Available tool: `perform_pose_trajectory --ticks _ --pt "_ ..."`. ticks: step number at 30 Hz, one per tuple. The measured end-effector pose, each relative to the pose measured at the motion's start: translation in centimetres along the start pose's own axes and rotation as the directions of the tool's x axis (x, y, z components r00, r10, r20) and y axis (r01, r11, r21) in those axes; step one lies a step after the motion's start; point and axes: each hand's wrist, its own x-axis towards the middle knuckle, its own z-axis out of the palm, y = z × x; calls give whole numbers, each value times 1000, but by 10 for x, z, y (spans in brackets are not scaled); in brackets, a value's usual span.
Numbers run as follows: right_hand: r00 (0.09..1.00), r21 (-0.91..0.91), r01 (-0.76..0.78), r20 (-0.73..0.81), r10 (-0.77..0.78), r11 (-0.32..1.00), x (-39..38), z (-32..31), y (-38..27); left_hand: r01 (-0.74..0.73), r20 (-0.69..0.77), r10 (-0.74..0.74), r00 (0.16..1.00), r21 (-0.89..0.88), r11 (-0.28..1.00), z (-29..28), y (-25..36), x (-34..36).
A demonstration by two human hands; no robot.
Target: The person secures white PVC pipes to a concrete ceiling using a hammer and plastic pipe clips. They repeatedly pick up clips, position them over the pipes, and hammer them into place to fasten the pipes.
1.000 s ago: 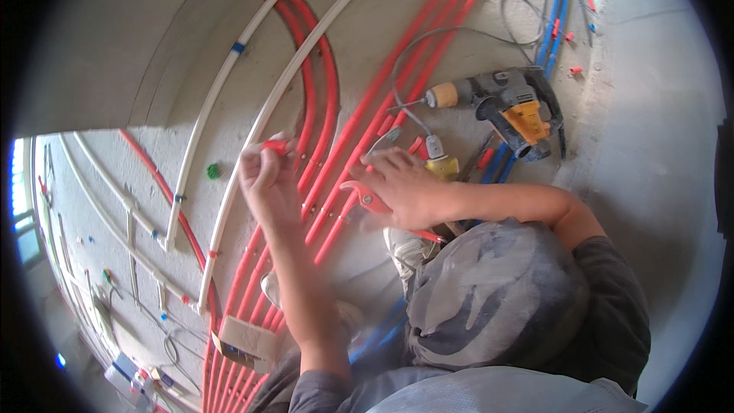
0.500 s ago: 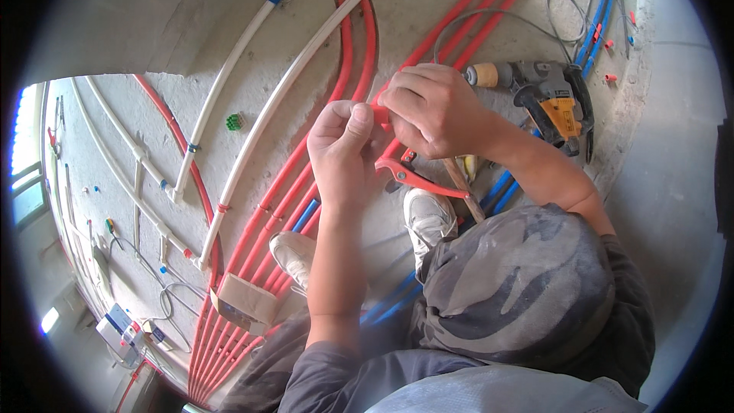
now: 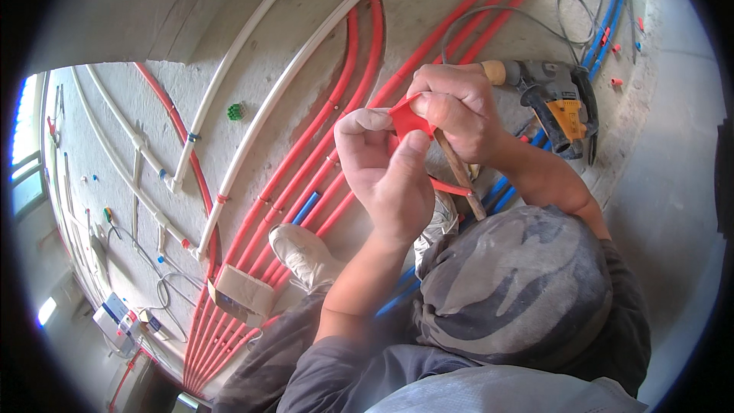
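Both hands are raised over the floor pipes, pinching a flat piece of red plastic (image 3: pixel 410 118) between them. My left hand (image 3: pixel 390 172) grips its left edge, thumb and fingers curled in. My right hand (image 3: pixel 459 111) pinches its right edge with the thumb on top. The piece looks spread and slightly bent; whether it is a slit pipe offcut I cannot tell. Below the hands lies a red-handled pipe cutter (image 3: pixel 449 186), mostly hidden by my left hand. Beside it is a wooden tool handle (image 3: pixel 460 173), its head hidden behind my right hand.
Right of my hands lies a yellow-and-grey rotary hammer drill (image 3: pixel 562 107) with a cable. Red pipes (image 3: pixel 294 168), white pipes (image 3: pixel 267 118) and blue pipes (image 3: pixel 505 183) run along the concrete floor. A small cardboard box (image 3: pixel 243 294) sits on red pipes, near a short blue pipe piece (image 3: pixel 307 207).
My hands have moved slightly right, and my left hand has turned palm-inward. The red piece now shows wider and flatter between my fingers. My left hand now covers much of the pipe cutter.
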Motion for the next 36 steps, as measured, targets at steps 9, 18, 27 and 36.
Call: perform_pose_trajectory --ticks 9,18,27,36 --pt "974 107 -197 139 181 975 24 15 52 -433 303 337 891 791 432 -89 -18 82" --pt "980 -234 -164 71 185 958 144 31 174 -519 505 304 808 854 -39 -163 -13 216" --pt "977 -476 -124 96 191 871 169 58 210 -407 407 243 881 912 -50 -185 -37 269" --pt "975 -535 118 224 6 836 184 44 223 -445 488 322 811 873 -201 -187 -51 274"
